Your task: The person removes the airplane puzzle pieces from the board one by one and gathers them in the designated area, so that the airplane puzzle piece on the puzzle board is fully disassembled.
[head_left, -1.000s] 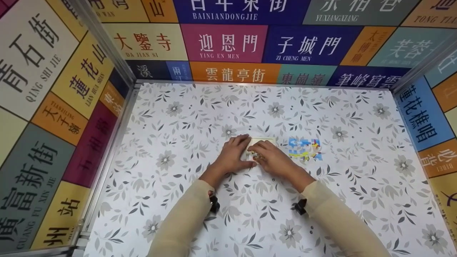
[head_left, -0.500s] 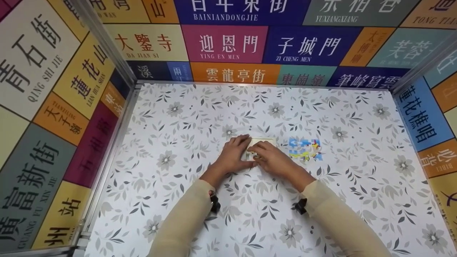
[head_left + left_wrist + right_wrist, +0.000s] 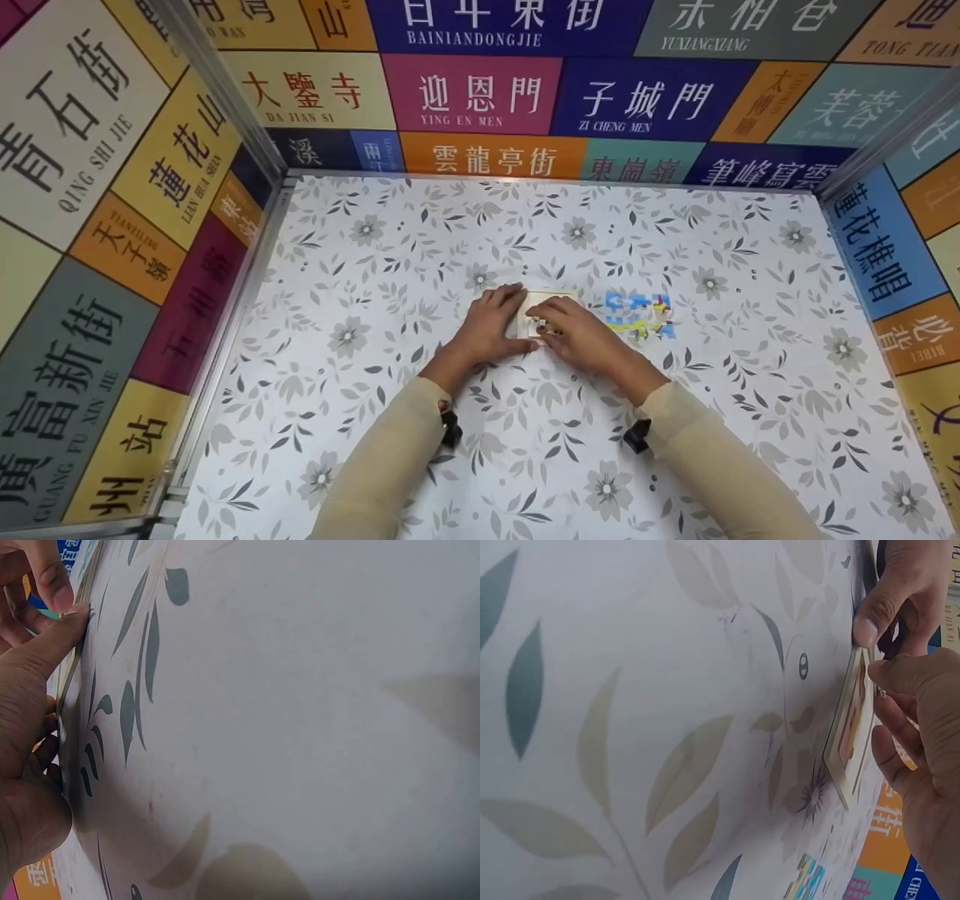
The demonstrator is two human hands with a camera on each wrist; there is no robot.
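Left hand (image 3: 491, 324): fingers clamped across frame (image 3: 844, 784); brace left end. Right hand (image 3: 576, 334): fingers pinching small piece (image 3: 883, 693); lower flat, unforced.

The surface (image 3: 480, 465) looks smooth and matt, like paper; the tray (image 3: 838, 772) like matt wood; the near sleeves (image 3: 382, 465) are matt cloth; the left rail (image 3: 223, 341) dull metal; the far panels (image 3: 472, 105) smooth.

passage: table (image 3: 525, 465) between sleeves (image 3: 382, 465) | block ahead: left hand (image 3: 489, 326), right hand (image 3: 581, 334)
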